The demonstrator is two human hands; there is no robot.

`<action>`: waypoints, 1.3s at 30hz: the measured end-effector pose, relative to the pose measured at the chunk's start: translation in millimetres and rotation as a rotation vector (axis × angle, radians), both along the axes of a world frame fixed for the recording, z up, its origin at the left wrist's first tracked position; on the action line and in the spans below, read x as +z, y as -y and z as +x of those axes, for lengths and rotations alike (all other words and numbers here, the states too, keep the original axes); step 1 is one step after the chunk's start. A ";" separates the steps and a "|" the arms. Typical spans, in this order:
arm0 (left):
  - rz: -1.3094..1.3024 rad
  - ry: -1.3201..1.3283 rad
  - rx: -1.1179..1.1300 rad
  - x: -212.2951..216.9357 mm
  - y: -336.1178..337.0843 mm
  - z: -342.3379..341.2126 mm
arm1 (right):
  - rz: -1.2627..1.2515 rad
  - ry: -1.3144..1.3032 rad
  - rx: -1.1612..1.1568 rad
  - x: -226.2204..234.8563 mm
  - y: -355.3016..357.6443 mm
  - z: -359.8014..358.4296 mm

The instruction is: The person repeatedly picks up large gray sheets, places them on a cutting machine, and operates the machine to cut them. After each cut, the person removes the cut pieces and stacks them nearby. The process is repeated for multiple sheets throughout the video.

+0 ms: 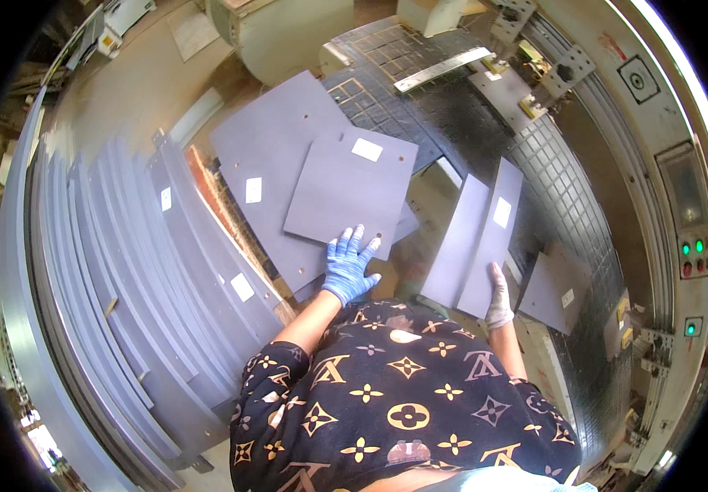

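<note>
My left hand (350, 269), in a blue knit glove, lies with its fingers spread on the near edge of a square grey panel (350, 193). That panel has a white label and small holes, and overlaps a larger grey panel (265, 135) beneath it. To the right, my right hand (498, 303), in a pale glove, grips the near right edge of a narrow grey panel (485, 254) with a white label; the fingers under it are hidden. Another narrow strip (455, 238) lies alongside, partly tucked against it.
Many grey panels (165, 295) stand in a row at my left. A dark machine table (571, 176) with a grid surface spreads to the right, bearing another labelled panel (555, 291). Clamps (563, 74) hang from a rail, and lit buttons (692, 256) sit at the right.
</note>
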State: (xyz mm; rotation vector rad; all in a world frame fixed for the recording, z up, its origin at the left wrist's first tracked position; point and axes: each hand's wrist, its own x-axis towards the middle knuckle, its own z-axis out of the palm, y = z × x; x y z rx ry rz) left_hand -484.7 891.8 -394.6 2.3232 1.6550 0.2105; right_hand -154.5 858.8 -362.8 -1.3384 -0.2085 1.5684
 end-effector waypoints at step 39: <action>0.016 -0.226 -0.088 -36.0 -402.0 418.5 | -0.058 -0.083 -0.883 11.0 93.9 144.9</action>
